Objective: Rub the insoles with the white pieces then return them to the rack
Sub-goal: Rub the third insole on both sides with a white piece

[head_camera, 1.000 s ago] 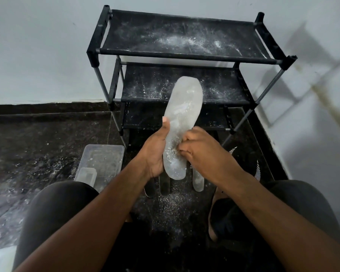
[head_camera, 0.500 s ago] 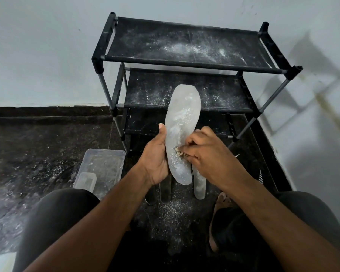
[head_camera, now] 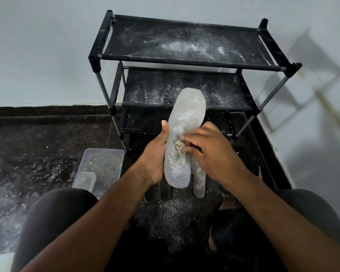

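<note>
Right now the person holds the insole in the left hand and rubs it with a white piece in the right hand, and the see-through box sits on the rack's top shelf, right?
Not quite. The head view shows the see-through box on the floor, left of the rack. The rest is right: left hand holds the insole, right hand rubs with the white piece.

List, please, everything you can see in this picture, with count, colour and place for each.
insole in hand: one, translucent white, held upright in front of the rack
second insole: one, translucent white, on the floor behind the held one, partly hidden
white piece: one, off-white, crumpled, pressed on the held insole
rack: one, black, three dusty shelves, against the wall
clear tub: one, transparent, on the floor left of the rack
small clear container: one, transparent, at the tub's near end
floor: dark, speckled with white powder
left hand: grips the insole's left edge
right hand: fingers pinch the white piece
</note>
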Demonstrator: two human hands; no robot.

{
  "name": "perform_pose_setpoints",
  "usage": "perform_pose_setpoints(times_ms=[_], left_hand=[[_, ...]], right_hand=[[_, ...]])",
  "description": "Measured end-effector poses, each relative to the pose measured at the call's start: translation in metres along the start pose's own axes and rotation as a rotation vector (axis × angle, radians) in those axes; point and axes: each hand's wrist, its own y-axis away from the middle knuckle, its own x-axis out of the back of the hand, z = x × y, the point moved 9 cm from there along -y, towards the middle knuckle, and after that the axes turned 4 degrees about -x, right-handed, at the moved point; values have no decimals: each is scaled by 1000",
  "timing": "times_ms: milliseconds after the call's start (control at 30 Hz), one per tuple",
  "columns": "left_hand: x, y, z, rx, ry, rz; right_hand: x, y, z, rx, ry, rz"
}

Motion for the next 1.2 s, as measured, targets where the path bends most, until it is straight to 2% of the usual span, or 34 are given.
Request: perform_pose_setpoints(times_ms=[167,267,367,433,500,567,667,800,867,933,1033,1133,1200], left_hand=[[6,-2,1,21,21,-11],[6,-2,0,25,38,-7],[1,-1,-1,8,65,-18],[0,-1,-1,9,34,-21],[1,-1,-1,17,16,-28],[0,1,-1,20,36,-31],[5,0,2,-6,45,25],[7,0,2,3,52,36],[5,0,3,-4,69,24],[3,1,4,-7,42,25],[3,0,4,-9,0,24],[6,-1,2,5,11,41],[7,-1,3,-3,4,52]], right_hand=[[-22,7,-14,40,-69,-158],[-5,8,-8,27,-150,-78],[-2,0,-12,22,-83,9],[-17,-1,-20,44,-51,-69],[-24,2,-21,39,-122,-169],[-18,4,-18,27,-167,-178],[-9,-1,-18,47,-61,-69],[-19,-2,-22,96,185,-63],[-18,-1,-20,109,229,-46],[-24,1,-25,126,135,-111],[-28,3,-23,31,-200,-245],[-16,0,-15,46,-65,-100],[-16,-3,-21,66,10,-69]])
